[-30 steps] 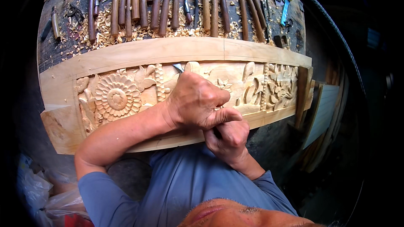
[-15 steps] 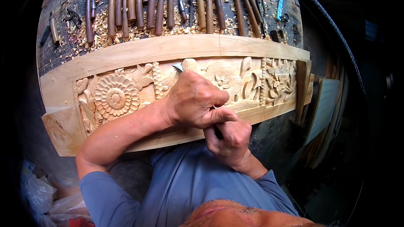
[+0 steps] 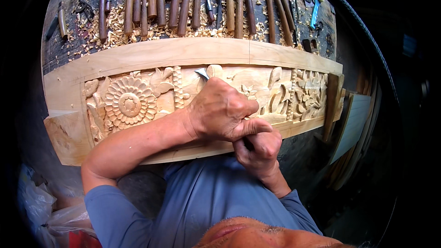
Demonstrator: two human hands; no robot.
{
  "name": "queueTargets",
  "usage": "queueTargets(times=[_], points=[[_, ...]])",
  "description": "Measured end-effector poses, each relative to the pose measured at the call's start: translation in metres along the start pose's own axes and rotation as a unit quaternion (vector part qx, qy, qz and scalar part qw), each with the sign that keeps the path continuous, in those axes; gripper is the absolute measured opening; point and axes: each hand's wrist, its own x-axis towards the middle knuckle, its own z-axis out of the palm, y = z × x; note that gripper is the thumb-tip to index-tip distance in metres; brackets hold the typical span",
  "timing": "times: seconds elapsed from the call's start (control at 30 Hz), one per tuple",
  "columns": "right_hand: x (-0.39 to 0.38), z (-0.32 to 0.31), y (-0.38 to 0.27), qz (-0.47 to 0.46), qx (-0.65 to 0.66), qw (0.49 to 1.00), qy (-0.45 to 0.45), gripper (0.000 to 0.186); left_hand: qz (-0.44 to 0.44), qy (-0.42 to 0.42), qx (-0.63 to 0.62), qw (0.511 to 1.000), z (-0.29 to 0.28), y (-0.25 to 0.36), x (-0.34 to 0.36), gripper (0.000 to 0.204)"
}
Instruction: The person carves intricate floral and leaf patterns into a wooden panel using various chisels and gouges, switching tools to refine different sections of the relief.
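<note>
A pale carved wooden panel lies across in front of me, with a large round flower, leaves and beaded strips in relief. My left hand is closed round the lower part of a carving chisel, and its heel rests on or just over the panel. The chisel's bright flared blade points away to the upper left, at the plain ground beside a raised rounded shape. Behind it, nearer my body, my right hand is closed round the handle end, which the fingers mostly hide.
Many wooden-handled carving tools lie in a row along the far side of the dark bench, among wood shavings. A blue brush-like tool is at far right. An upright wooden piece stands against the panel's right end.
The whole view has shifted slightly, so the panel and tools appear a little further right. Both hands and the chisel keep nearly the same place on the panel.
</note>
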Motion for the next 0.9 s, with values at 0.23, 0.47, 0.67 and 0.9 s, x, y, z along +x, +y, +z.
queueTargets(times=[0.23,0.47,0.67,0.9], points=[[0.006,-0.003,0.005,-0.011,0.008,1.000,-0.005,0.016,-0.013,-0.015,0.008,1.000,-0.005,0.003,0.004,0.073],[0.005,-0.003,0.015,-0.049,-0.001,0.999,-0.006,0.016,-0.011,-0.020,0.035,0.999,-0.003,0.002,0.005,0.071],[0.005,-0.002,0.017,-0.053,-0.003,0.999,-0.001,0.015,-0.019,-0.010,0.029,0.999,-0.002,0.003,0.006,0.068],[-0.001,0.000,0.030,-0.040,0.018,0.999,-0.014,0.016,-0.022,-0.007,0.039,0.999,-0.001,0.002,0.007,0.062]])
